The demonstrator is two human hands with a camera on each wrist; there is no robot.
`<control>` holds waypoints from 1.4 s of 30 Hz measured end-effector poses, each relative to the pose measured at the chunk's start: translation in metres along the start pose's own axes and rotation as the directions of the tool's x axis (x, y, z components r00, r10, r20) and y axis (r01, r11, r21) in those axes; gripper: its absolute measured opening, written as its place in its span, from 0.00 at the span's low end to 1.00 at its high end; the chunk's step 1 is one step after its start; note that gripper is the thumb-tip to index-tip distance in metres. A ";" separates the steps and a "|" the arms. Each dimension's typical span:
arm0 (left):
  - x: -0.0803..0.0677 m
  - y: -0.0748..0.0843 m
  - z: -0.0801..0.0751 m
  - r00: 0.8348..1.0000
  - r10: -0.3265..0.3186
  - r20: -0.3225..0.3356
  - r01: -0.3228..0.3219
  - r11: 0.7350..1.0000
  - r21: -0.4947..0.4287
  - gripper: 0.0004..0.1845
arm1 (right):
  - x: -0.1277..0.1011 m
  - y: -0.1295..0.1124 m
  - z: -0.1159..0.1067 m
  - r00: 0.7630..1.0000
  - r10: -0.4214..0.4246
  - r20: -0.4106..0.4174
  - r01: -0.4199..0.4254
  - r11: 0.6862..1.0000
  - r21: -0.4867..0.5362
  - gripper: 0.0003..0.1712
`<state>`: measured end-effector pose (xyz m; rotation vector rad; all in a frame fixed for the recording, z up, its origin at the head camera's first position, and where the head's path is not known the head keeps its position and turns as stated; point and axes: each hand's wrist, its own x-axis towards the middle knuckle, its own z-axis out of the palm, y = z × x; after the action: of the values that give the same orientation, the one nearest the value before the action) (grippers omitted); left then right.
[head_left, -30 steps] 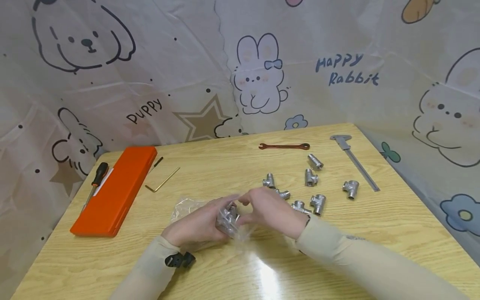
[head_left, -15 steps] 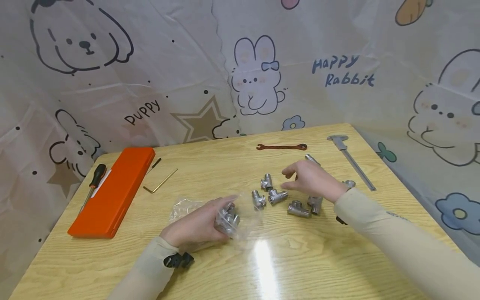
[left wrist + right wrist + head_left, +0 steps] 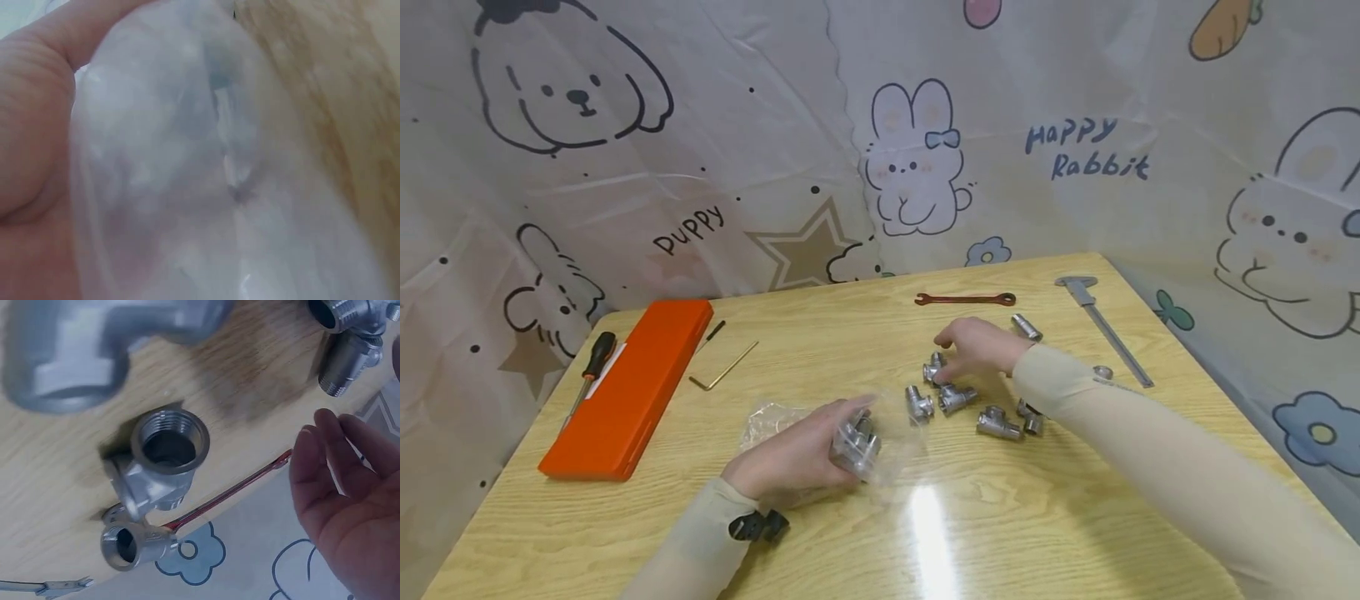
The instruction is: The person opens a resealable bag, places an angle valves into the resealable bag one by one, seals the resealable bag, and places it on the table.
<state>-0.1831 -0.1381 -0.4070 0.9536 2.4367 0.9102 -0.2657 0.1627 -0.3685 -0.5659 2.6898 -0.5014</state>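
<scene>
My left hand [image 3: 801, 450] grips a clear plastic bag [image 3: 887, 458] that holds several silver metal pipe fittings [image 3: 859, 437]. In the left wrist view the cloudy bag [image 3: 169, 150] fills most of the picture beside the palm. My right hand [image 3: 981, 346] reaches over a threaded tee fitting [image 3: 933, 370], its fingertips close around it. The right wrist view has the fingers [image 3: 306, 450] loosely bent, apart from the tee fittings [image 3: 350, 362] near them. More tees lie just in front of this hand, among them one tee [image 3: 919, 403] and a neighbouring tee [image 3: 957, 398].
An orange case [image 3: 632, 383] lies at the left with a screwdriver [image 3: 597, 367] along it. A brass hex key [image 3: 726, 367] is right of the case. At the back are a red wrench [image 3: 965, 299] and a grey caliper [image 3: 1105, 329]. Another fitting [image 3: 998, 422] sits right of the middle.
My right hand has left the bag, swung right over the loose fittings, then come back left to the tee at the rear. The left hand keeps its grip on the bag.
</scene>
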 end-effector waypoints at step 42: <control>-0.006 -0.007 0.002 0.996 0.050 -0.069 -0.049 0.999 0.012 0.57 | -0.063 -0.078 0.013 0.954 -0.222 -0.199 0.248 0.962 0.113 0.35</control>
<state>-0.1809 -0.1447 -0.4126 1.0065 2.4873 0.9637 -0.1813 0.1199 -0.3320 -0.8445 2.7448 -0.8353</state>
